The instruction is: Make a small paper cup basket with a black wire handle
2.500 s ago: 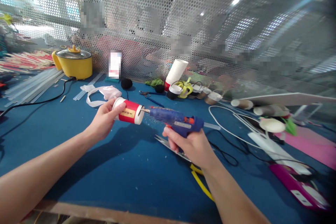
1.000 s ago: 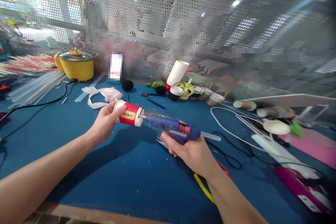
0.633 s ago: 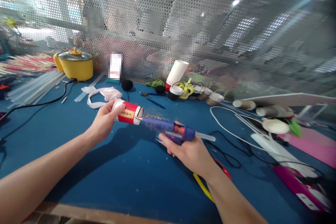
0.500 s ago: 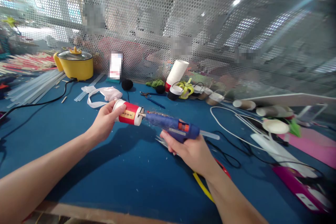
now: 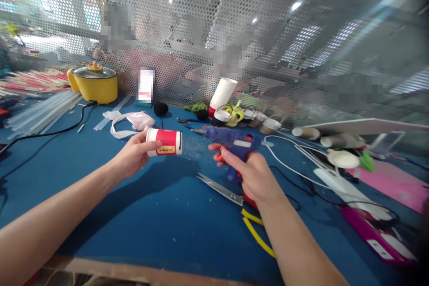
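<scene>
Left hand wrapped around a small red paper cup with white rims, cup held on its side above the blue desk, open end turned toward the right hand. Right hand clamped on the grip of a blue hot-glue gun, forefinger lying along the orange trigger, nozzle aimed at the cup's mouth but clear of it, a small gap between tip and rim. Clear glue stick poking out of the gun's rear, away from the left hand.

Directly under the right hand, on the desk: scissors with silver blades and yellow handles, blades pointing toward the left hand. Beyond the left hand: a crumpled white and pink ribbon, then a bundle of clear glue sticks, and further off a yellow electric pot with a glass lid with its black cord trailing across the desk. Beyond the right hand: a leaning stack of white paper cups and a cluster of small cups beside it. Outward from the right hand: white cable, cardboard tubes, a pink sheet. Behind everything, a perforated metal screen.
</scene>
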Available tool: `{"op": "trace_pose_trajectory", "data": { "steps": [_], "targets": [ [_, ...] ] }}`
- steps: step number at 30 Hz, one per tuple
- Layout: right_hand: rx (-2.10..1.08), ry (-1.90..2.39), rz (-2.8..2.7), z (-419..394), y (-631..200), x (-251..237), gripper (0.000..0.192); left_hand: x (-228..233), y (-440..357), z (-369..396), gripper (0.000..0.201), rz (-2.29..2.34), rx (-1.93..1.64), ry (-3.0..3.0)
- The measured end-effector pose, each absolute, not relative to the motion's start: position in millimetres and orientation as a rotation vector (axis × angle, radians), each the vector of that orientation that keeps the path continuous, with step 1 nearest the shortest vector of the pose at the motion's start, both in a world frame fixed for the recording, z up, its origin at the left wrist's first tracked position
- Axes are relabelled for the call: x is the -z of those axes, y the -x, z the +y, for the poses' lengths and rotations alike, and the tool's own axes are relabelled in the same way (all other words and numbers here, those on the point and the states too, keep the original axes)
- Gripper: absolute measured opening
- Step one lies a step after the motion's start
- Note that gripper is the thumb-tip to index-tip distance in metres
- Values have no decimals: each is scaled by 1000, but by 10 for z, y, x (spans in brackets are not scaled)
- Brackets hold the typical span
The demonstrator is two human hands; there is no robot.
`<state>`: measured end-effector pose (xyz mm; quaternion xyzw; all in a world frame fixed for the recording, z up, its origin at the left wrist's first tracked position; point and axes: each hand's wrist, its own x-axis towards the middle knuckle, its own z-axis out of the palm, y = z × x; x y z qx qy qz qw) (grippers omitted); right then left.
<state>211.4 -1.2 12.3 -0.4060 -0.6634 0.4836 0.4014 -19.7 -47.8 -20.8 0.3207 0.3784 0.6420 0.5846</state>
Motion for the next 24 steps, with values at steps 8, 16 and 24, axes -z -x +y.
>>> {"op": "trace_pose_trajectory", "data": {
  "steps": [8,16,24],
  "targets": [
    [-1274,1147,-1372,387,-2160,92,31,192,231,-522,26,816,-1259,-873],
    [-1009,1559,-1729,639,-2049,298,23,17,194,-387,18,781,-1204,-878],
    [-634,1741,-1954,798,-1986,434,31,63,225,-429,28,716,-1074,-966]
  ]
}}
